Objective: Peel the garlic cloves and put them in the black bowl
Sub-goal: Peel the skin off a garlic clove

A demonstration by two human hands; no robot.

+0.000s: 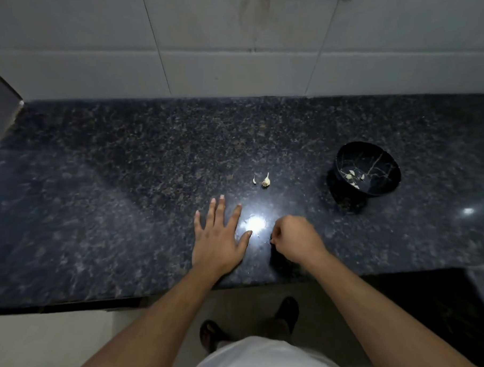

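Two small unpeeled garlic cloves [265, 180] lie on the dark granite counter [124, 188], just beyond my hands. The black bowl [374, 183] stands to the right and holds several pale peeled cloves [351, 175]. My left hand [219, 235] rests flat on the counter with its fingers spread, a short way in front of the loose cloves. My right hand [294, 240] hovers beside it with its fingers curled inward; whether it holds anything is hidden by the fingers.
A white tiled wall [229, 45] rises behind the counter. The counter's front edge runs just behind my wrists, with the floor and my feet [288, 311] below. A bright light reflection [255, 223] sits between my hands.
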